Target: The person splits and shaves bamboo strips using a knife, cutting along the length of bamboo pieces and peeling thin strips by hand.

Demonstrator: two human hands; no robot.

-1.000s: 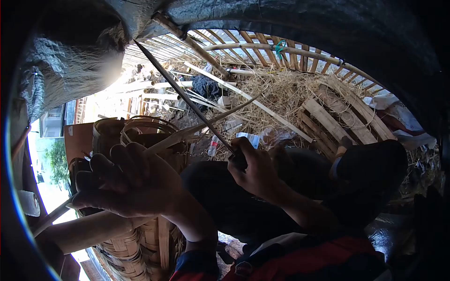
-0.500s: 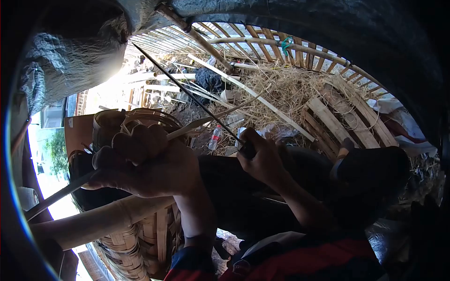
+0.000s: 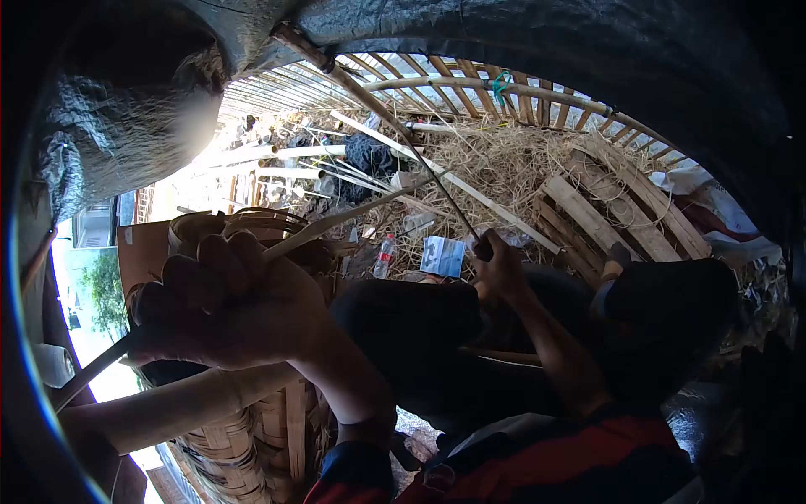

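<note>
- Strip: the pale strip (image 3: 311, 233) would be best gripped firmly and kept from twisting, since its long far end has no visible support and would probably flex under pressure.
- Blade work: the long, thin knife (image 3: 456, 204) would likely serve best laid at a shallow angle, with light, even strokes directed away from the holding fingers and clear of the dark-clothed leg (image 3: 403, 311).
- Look of the strip: long, narrow and slightly bowed, pale and woody, like split bamboo; it tapers toward its far end and looks darker where it emerges below the fist.
- Place of the strip: in mid-air, slanting from lower left, through the left hand (image 3: 239, 311), toward the straw-strewn ground (image 3: 504, 168).
- Hands: the left is curled around the strip; the right hand (image 3: 501, 267) is closed on the knife's dark handle. The blade crosses near the strip's far end; whether they touch, I cannot tell.
- Nearby: a thick bamboo pole (image 3: 185, 410) lies below the left hand, with a woven basket (image 3: 227, 454) beneath it.
- Farther out: a plastic bottle (image 3: 384, 256), a blue-and-white packet (image 3: 442, 256) and wooden slats (image 3: 592, 210).
</note>
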